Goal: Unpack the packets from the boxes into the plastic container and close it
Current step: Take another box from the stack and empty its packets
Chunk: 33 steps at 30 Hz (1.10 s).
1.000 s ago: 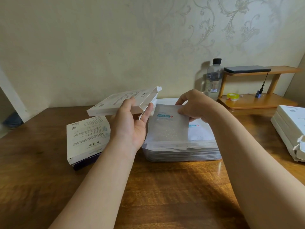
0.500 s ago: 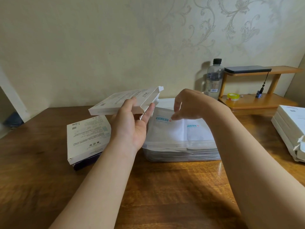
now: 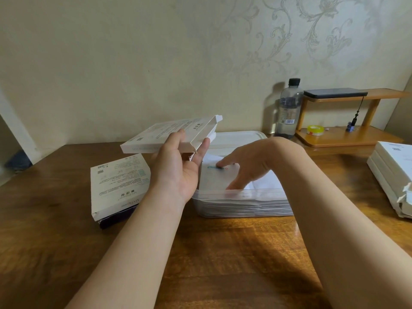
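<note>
Table [image 3: 223, 259] w/ plastic container [image 3: 256, 193] at centre, packed w/ packets nearly to the rim, so most unpacking looks done. Stack of boxes [image 3: 392, 170] at far R edge prob. yet to empty; flat box [image 3: 116, 186] lies just L of the container, can't tell if emptied. Lid [image 3: 238, 139] lies behind the container, not on yet, so closing is left. My L hand [image 3: 178, 172] grips an open box [image 3: 169, 136] held up by the container's L corner, fingers curled round it, contents not visible; R hand [image 3: 247, 168] has fingers straight & spread, pressing the top packet [image 3: 214, 177] flat inside the container.
</note>
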Tool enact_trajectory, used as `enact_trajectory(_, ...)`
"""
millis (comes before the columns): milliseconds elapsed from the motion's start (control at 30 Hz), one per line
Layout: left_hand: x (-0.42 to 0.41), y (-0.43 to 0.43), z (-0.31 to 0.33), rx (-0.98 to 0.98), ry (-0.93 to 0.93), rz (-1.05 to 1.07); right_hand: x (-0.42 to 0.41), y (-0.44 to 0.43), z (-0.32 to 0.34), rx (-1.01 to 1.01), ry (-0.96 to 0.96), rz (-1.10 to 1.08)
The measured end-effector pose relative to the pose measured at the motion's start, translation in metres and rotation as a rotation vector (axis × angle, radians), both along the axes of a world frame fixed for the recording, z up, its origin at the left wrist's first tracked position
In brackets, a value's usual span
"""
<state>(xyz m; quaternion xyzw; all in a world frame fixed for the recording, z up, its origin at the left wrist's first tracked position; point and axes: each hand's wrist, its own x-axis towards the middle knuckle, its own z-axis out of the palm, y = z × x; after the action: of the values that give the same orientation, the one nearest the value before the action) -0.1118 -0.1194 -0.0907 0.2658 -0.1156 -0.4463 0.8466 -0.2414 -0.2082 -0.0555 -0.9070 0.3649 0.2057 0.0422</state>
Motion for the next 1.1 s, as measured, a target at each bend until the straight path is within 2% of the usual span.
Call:
enact_trajectory(600,-0.002,0.003,-0.002,-0.022,-0.016,-0.014,0.002,0.004,0.001,0.009,-0.066,-0.003)
enact_trajectory(1100,-0.002,0.002,0.000,-0.013,-0.019,-0.031,0.012,0.002,-0.013,0.024,0.000,0.035)
